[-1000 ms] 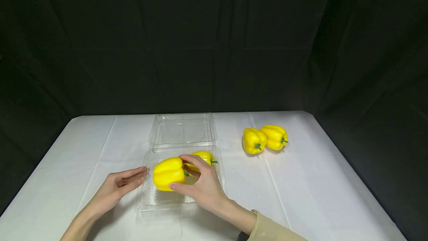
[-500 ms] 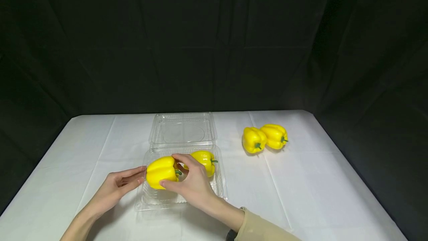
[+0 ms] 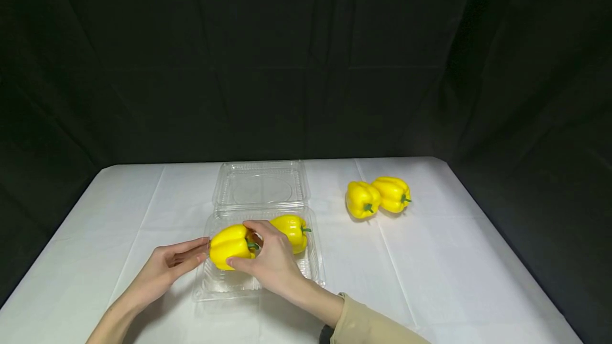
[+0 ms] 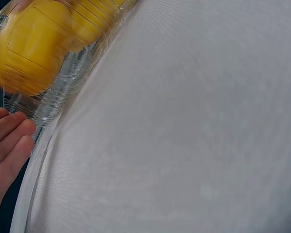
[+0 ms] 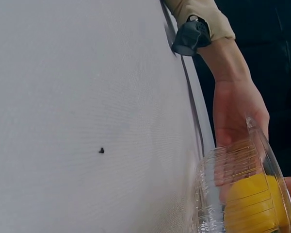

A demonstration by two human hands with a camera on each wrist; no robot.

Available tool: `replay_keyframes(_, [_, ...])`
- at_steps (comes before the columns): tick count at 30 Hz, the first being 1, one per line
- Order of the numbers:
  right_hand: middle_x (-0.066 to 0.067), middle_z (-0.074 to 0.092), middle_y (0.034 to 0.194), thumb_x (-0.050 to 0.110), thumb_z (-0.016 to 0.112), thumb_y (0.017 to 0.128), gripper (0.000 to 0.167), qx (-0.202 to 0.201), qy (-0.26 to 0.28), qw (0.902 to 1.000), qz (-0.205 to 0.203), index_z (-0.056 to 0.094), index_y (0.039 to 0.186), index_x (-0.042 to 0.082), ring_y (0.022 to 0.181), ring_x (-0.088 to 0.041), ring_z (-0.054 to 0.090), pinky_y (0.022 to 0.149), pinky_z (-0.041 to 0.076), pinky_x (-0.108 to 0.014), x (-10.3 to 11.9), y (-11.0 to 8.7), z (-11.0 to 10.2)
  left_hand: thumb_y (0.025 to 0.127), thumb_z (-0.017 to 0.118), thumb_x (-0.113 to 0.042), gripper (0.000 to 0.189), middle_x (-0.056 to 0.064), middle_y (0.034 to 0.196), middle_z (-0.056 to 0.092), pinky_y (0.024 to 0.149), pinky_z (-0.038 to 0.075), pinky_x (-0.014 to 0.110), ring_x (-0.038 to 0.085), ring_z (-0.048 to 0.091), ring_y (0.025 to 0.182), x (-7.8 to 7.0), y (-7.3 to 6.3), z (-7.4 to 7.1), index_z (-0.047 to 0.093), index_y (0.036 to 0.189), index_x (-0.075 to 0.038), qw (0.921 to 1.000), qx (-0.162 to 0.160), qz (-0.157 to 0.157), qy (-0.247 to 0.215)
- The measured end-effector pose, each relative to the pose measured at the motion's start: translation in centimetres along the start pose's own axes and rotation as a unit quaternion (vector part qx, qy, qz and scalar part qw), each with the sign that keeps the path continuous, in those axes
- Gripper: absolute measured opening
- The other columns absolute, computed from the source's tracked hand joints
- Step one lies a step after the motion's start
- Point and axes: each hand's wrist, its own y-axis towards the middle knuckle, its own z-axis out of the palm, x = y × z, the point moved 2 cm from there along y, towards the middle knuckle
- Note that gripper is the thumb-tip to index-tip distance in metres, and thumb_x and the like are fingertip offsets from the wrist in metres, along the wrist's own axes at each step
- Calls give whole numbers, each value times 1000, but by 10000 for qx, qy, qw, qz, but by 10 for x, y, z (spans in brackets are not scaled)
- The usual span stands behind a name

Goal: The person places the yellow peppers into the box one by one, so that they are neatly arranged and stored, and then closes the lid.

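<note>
My right hand (image 3: 274, 264) holds a yellow bell pepper (image 3: 229, 248) by its stem end, thumb on the near side and fingers over the far side. The pepper lies on its side in the left half of a clear plastic clamshell container (image 3: 224, 290), its green stem pointing right. A second yellow bell pepper (image 3: 292, 230) lies in the container's back right, partly covered by that hand. My left hand (image 3: 167, 269) is at the container's left side, fingertips right at the rim. Its straight fingers (image 4: 12, 138) show beside the ribbed clear wall (image 4: 63, 99) in the left wrist view.
The container's clear lid (image 3: 260, 187) lies folded back behind the base. Two more yellow bell peppers, one (image 3: 363, 199) in front and one (image 3: 393, 194) behind it, sit together at the back right of the white-covered table (image 3: 444, 269). Black cloth (image 3: 268, 68) hangs behind.
My right hand has moved left with the bell pepper, bringing it against the container's left side and uncovering more of the second pepper. The left hand has stayed in place.
</note>
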Motion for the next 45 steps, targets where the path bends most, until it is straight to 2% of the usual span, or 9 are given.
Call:
replay_keyframes(12, [-3,63,127,23,90,74,70,156,-486,9987,61,59,134,6,110,-18,64,92,53,-22,-3,5,4,99,63,-24,46,12,132,65,93,48,15,1,64,112,2,3,1,57,138,0,10000,50,-32,-15])
replay_keyframes(29, [-7,63,127,25,87,76,71,279,-1024,9942,148,56,136,3,110,-20,61,96,52,-32,-9,13,8,100,62,-22,45,16,134,63,91,50,15,-1,63,111,7,6,1,57,137,3,9998,45,116,135])
replay_keyframes(37, [-11,58,136,20,86,77,74,256,-1158,9928,170,52,140,1,122,-27,58,104,49,-41,-9,16,12,100,63,-19,43,18,133,63,90,50,15,0,64,110,5,4,1,57,136,4,9996,21,227,140])
replay_keyframes(45, [-11,56,138,17,83,79,71,136,-1193,9927,115,51,140,1,126,-29,56,107,46,-42,-9,19,14,100,62,-18,44,18,133,63,91,49,15,1,64,112,7,5,1,57,136,5,9997,44,234,39])
